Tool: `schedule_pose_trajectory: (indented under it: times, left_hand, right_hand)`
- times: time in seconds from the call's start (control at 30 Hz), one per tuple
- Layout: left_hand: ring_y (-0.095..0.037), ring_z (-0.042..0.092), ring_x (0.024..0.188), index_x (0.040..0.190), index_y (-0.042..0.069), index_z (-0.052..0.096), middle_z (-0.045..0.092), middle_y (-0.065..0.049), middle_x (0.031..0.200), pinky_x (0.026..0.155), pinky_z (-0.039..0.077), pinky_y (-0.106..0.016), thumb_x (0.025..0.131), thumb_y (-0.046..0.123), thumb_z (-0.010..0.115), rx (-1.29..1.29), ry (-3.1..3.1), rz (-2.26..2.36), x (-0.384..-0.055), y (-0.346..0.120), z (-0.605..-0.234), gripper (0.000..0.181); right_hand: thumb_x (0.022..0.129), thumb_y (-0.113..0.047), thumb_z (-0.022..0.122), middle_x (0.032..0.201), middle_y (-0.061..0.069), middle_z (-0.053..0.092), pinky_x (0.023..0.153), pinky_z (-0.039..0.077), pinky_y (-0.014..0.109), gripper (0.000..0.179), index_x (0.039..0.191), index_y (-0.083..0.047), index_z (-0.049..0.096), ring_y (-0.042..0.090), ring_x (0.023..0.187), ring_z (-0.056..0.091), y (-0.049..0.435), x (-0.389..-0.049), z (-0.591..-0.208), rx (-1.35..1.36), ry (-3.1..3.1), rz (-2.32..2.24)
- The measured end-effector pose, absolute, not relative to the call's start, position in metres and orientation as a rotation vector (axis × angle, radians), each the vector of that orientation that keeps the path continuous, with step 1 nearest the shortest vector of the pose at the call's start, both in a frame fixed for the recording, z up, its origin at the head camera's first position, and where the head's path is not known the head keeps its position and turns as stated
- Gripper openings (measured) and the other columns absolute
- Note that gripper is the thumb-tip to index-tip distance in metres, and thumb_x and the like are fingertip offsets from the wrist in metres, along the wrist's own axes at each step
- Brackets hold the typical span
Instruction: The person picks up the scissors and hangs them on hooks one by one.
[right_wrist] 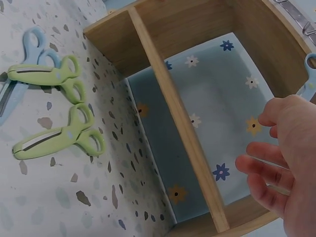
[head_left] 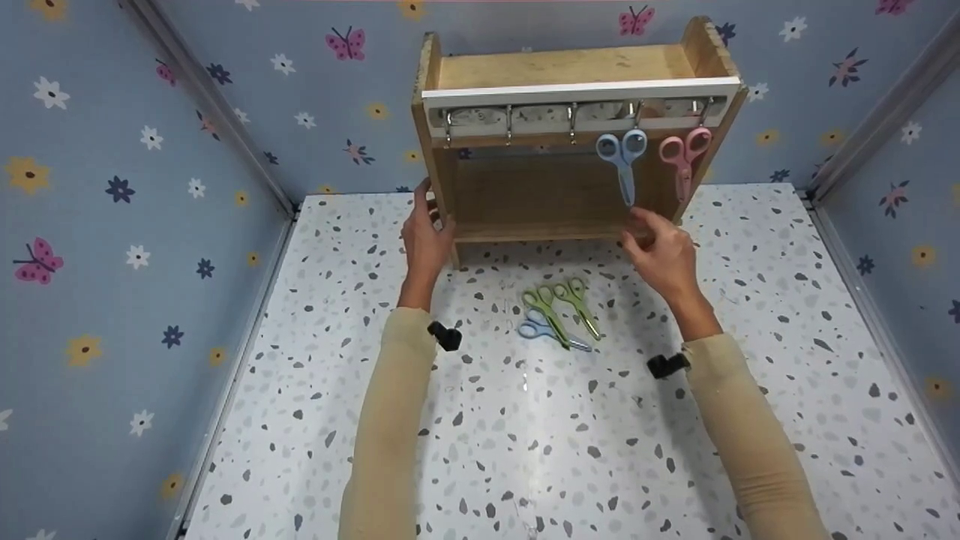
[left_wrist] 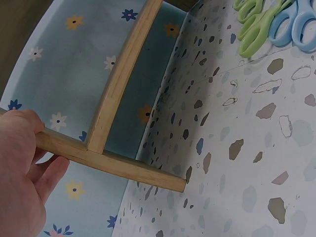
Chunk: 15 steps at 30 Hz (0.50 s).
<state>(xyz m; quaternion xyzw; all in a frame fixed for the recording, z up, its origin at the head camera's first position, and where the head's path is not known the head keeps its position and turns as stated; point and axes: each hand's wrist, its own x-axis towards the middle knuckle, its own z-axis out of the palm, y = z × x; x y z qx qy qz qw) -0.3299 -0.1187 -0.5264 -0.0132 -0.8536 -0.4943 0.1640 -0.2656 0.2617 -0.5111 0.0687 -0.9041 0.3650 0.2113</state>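
My left hand (head_left: 429, 238) is clamped on the left edge of the open-fronted, pale wooden rack (head_left: 562, 67). My right hand (head_left: 666, 253), fingers loosely bent and apart, is just beside the tip of the light-blue, loop-handled scissors (head_left: 625, 171) hanging at the right; I cannot tell whether they touch. Pink, loop-handled scissors (head_left: 683, 165) hang nearer the rack's right edge. Speckled white tabletop (head_left: 480, 450) separates the rack's lower edge from two lime-green scissors (head_left: 546, 311) lying on the near side.

Lt wrist view's edges cut off pt. of blue scissors (left_wrist: 295, 32) & lt hand (left_wrist: 19, 170).
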Motion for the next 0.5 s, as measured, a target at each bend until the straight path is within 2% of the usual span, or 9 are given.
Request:
schedule_pose_trajectory:
  times: [0.1, 0.23, 0.3, 0.4, 0.5]
  left_hand:
    - [-0.038, 0.068, 0.147, 0.173, 0.013, 0.038, 0.059, -0.02, 0.166, 0.123, 0.059, -0.055, 0.111, 0.007, 0.067, -0.046, -2.424, -1.412, -0.3298, -0.1191, -0.527, 0.069]
    - [-0.038, 0.068, 0.147, 0.174, 0.013, 0.038, 0.06, -0.02, 0.166, 0.123, 0.059, -0.056, 0.111, 0.007, 0.067, -0.056, -2.413, -1.419, -0.3303, -0.1193, -0.5281, 0.069]
    - [-0.039, 0.068, 0.146, 0.174, 0.013, 0.038, 0.06, -0.021, 0.165, 0.122, 0.059, -0.056, 0.111, 0.007, 0.067, -0.056, -2.411, -1.419, -0.3306, -0.1192, -0.5283, 0.069]
    - [-0.039, 0.069, 0.146, 0.173, 0.013, 0.038, 0.06, -0.021, 0.165, 0.122, 0.06, -0.056, 0.111, 0.006, 0.067, -0.057, -2.409, -1.419, -0.3305, -0.1192, -0.528, 0.069]
    - [-0.038, 0.068, 0.146, 0.173, 0.013, 0.039, 0.06, -0.021, 0.166, 0.122, 0.06, -0.056, 0.111, 0.006, 0.067, -0.054, -2.411, -1.426, -0.3308, -0.1192, -0.5277, 0.069]
  right_hand:
    - [0.104, -0.011, 0.077, 0.133, 0.024, 0.081, 0.075, 0.053, 0.029, 0.04, 0.143, -0.001, 0.074, 0.041, 0.089, 0.08, 0.2617, -0.2647, -0.5139, 0.193, -2.519, 1.009]
    - [0.104, -0.011, 0.078, 0.133, 0.022, 0.082, 0.071, 0.043, 0.015, 0.04, 0.142, -0.003, 0.075, 0.037, 0.084, 0.077, 0.2616, -0.2639, -0.5157, 0.191, -2.516, 1.008]
    - [0.104, -0.01, 0.077, 0.133, 0.023, 0.082, 0.07, 0.041, 0.012, 0.039, 0.142, -0.003, 0.076, 0.037, 0.084, 0.077, 0.2614, -0.2639, -0.5157, 0.191, -2.511, 1.014]
    - [0.104, -0.01, 0.076, 0.134, 0.022, 0.081, 0.072, 0.045, 0.017, 0.039, 0.142, -0.003, 0.076, 0.038, 0.086, 0.078, 0.2613, -0.2642, -0.5158, 0.186, -2.517, 1.015]
    - [0.104, -0.009, 0.076, 0.134, 0.022, 0.081, 0.074, 0.051, 0.026, 0.037, 0.14, -0.002, 0.076, 0.038, 0.088, 0.08, 0.2606, -0.2645, -0.5163, 0.182, -2.529, 1.006]
